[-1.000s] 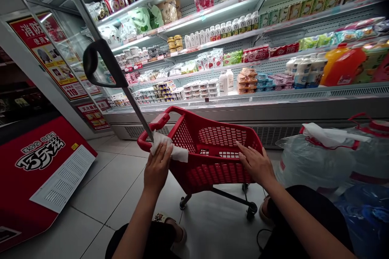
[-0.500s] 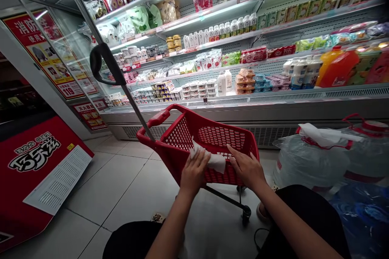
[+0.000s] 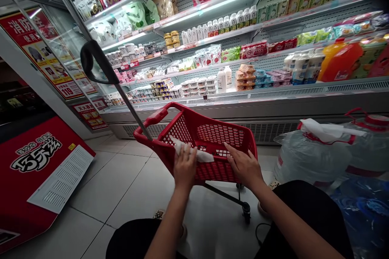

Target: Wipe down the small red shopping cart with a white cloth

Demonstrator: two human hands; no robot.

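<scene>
A red plastic shopping cart [image 3: 219, 131] with perforated basket walls stands in front of me. My left hand [image 3: 185, 162] is closed over a white cloth [image 3: 205, 156] and presses it against the near rim, left of the basket's middle. Part of the cloth is hidden under the fingers, and its ends stick out on both sides. At the right end of the same rim, my right hand [image 3: 245, 166] grips the cart. Its index finger stretches over the edge, while the other fingers bend over the rim, partly out of sight.
Behind the cart runs a refrigerated shelf [image 3: 188, 102] stocked with dairy cups, bottles and juice. Large wrapped water bottles [image 3: 313, 158] stand at my right. A red cabinet [image 3: 36, 178] is on the left. A metal pole with a black handle [image 3: 95, 60] rises across the cart's left end.
My left hand has slid left along the near rim, taking the white cloth with it. My right hand keeps its place on the rim. The view has shifted slightly.
</scene>
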